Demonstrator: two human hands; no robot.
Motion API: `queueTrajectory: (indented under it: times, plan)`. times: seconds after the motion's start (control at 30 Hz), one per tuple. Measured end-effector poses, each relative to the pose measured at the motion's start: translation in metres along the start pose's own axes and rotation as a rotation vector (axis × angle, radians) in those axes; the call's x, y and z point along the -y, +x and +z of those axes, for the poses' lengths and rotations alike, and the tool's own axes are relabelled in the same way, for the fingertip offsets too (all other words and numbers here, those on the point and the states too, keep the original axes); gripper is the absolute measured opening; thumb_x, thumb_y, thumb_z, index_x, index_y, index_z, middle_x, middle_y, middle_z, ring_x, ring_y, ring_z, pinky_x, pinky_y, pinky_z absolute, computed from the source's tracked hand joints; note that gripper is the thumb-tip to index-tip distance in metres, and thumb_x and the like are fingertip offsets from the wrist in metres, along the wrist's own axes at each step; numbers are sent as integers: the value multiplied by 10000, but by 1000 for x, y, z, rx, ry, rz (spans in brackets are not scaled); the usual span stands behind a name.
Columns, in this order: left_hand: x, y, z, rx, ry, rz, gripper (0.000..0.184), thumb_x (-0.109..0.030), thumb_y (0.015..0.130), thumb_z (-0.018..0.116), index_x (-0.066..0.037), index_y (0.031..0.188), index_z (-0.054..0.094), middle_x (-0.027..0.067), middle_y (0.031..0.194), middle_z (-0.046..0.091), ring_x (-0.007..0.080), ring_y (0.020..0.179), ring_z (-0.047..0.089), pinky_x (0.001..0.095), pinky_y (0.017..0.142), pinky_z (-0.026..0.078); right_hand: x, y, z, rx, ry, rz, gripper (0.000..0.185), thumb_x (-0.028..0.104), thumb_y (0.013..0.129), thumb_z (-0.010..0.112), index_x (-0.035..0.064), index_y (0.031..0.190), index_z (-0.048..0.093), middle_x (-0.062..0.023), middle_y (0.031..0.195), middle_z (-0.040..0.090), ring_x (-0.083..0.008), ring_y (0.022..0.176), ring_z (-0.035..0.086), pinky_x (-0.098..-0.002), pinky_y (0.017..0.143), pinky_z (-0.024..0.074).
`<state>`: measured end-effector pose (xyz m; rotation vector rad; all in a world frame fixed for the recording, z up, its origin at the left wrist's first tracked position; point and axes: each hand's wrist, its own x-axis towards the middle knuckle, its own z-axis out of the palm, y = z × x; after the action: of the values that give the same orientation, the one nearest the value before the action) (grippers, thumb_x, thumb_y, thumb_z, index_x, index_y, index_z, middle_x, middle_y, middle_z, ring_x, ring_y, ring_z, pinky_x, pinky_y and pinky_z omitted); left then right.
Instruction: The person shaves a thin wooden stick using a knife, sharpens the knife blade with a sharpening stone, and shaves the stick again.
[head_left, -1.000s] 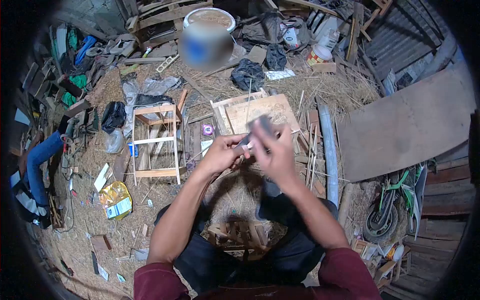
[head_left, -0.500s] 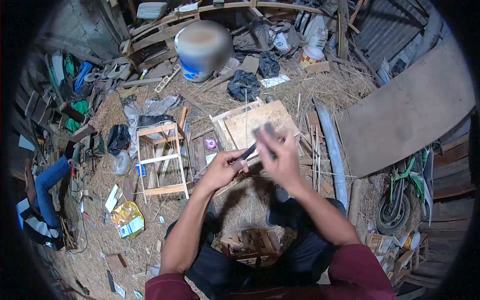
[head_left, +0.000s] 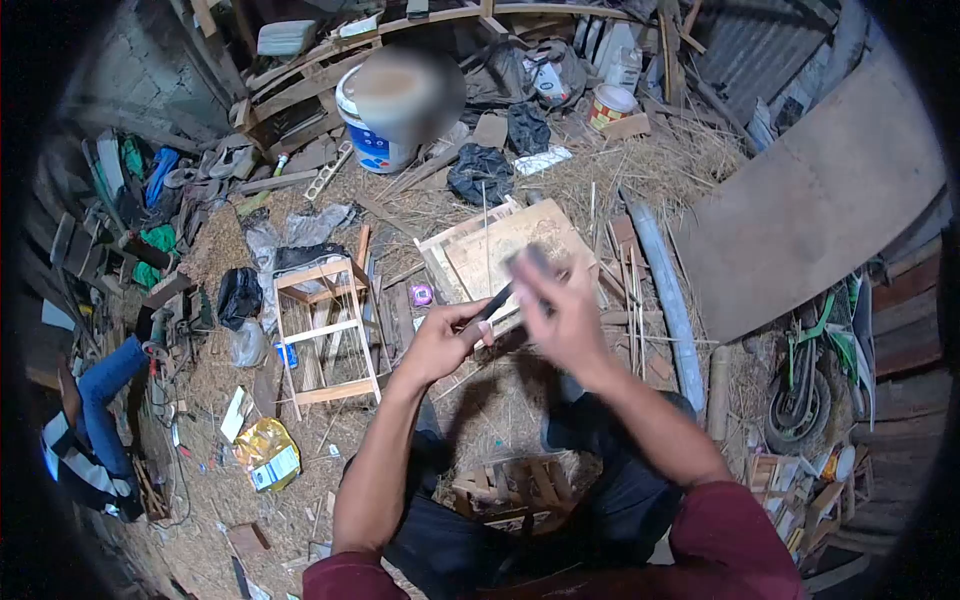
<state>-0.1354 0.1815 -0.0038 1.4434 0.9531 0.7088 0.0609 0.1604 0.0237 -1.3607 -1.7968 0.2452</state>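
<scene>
My left hand (head_left: 437, 347) is closed round one end of a narrow dark strip (head_left: 496, 305), blade-like in shape, which slants up to the right. My right hand (head_left: 566, 325) is smeared by motion, its fingers bent round a dark, flat block (head_left: 533, 266). The block is close by the strip's far end; whether they touch I cannot tell. Just beyond both hands lies a pale wooden board (head_left: 530, 232) on a low wooden structure. A thin upright stick (head_left: 486, 205) shows in front of the board.
A small wooden frame (head_left: 326, 325) stands to the left, near a yellow bag (head_left: 268, 455). At the back is a white-and-blue bucket (head_left: 375, 145). A grey pipe (head_left: 664, 290), a large leaning sheet (head_left: 810, 220) and a motorbike wheel (head_left: 800, 408) are on the right. Another person's jeans (head_left: 105, 400) show far left.
The view has shifted slightly, so the surroundings sit a little differently. Both hands keep nearly the same pose, still on the strip and the block; the right stays blurred.
</scene>
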Motion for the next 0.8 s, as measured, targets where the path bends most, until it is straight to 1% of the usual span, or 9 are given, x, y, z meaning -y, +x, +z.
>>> queueTrajectory:
  times: [0.07, 0.2, 0.3, 0.4, 0.43, 0.47, 0.53, 0.63, 0.8]
  plan:
    - [-1, -2, -1, -4, -15, 1, 349, -100, 919, 602, -65, 1266, 619, -52, 740, 613, 13, 573, 441, 201, 497, 357, 5, -9, 6, 24, -19, -78, 352, 179, 869, 649, 71, 1204, 659, -197, 933, 526, -318, 850, 557, -401, 721, 482]
    - [-7, -3, 3, 2, 28, -54, 330, -85, 922, 586, -65, 1249, 630, -48, 750, 613, 16, 559, 442, 201, 482, 349, -12, 14, -3, -76, -2, 53, 374, 166, 843, 667, 136, 1216, 661, -206, 948, 538, -334, 856, 556, -399, 755, 481]
    - [-5, -5, -5, 10, -39, -91, 307, -89, 929, 583, -64, 1229, 639, -48, 727, 599, 12, 554, 434, 190, 469, 325, -4, -14, 15, 26, 1, -128, 400, 178, 832, 676, 143, 1230, 650, -188, 938, 534, -315, 877, 558, -390, 767, 488]
    - [-4, -8, -1, -8, -200, -249, 357, -90, 922, 586, -54, 1276, 603, -38, 746, 615, 18, 539, 440, 191, 465, 329, -36, 16, 3, -5, -71, 123, 389, 206, 874, 639, 183, 1262, 637, -158, 969, 520, -277, 884, 558, -387, 731, 515]
    - [-4, -6, -1, -24, -254, -280, 371, -93, 921, 586, -56, 1289, 597, -38, 758, 628, 21, 541, 450, 194, 469, 342, -75, 26, 0, 61, -36, 325, 383, 254, 900, 628, 130, 1263, 631, -145, 988, 577, -232, 846, 583, -343, 723, 510]
    - [-9, -6, -3, -5, -292, -265, 407, -84, 922, 583, -42, 1325, 554, -27, 766, 614, 23, 516, 441, 188, 455, 327, -110, 34, 2, -15, 204, 290, 430, 330, 931, 606, 57, 1264, 615, -130, 1011, 636, -184, 794, 613, -291, 701, 502]
    - [-14, -9, -8, 9, -389, -278, 444, -72, 919, 581, -45, 1358, 517, -19, 758, 598, 26, 501, 421, 187, 447, 315, -108, 37, -17, -21, 309, 596, 505, 384, 973, 537, 1, 1302, 562, -122, 1024, 664, -168, 747, 634, -272, 688, 503]
    - [-21, -11, -7, 22, -519, -290, 477, -21, 911, 534, -18, 1383, 461, 7, 740, 550, 33, 480, 376, 182, 421, 254, -86, 31, -20, -52, 646, 785, 495, 369, 1005, 472, 11, 1342, 525, -115, 1014, 654, -168, 752, 634, -271, 668, 510]
    - [-24, -11, -9, 18, -577, -289, 500, -12, 907, 512, -16, 1399, 428, 24, 758, 553, 29, 476, 362, 179, 412, 248, -52, 29, -13, 45, 1137, 674, 449, 285, 1036, 313, -46, 1321, 416, -179, 1025, 613, -268, 771, 663, -376, 632, 554]
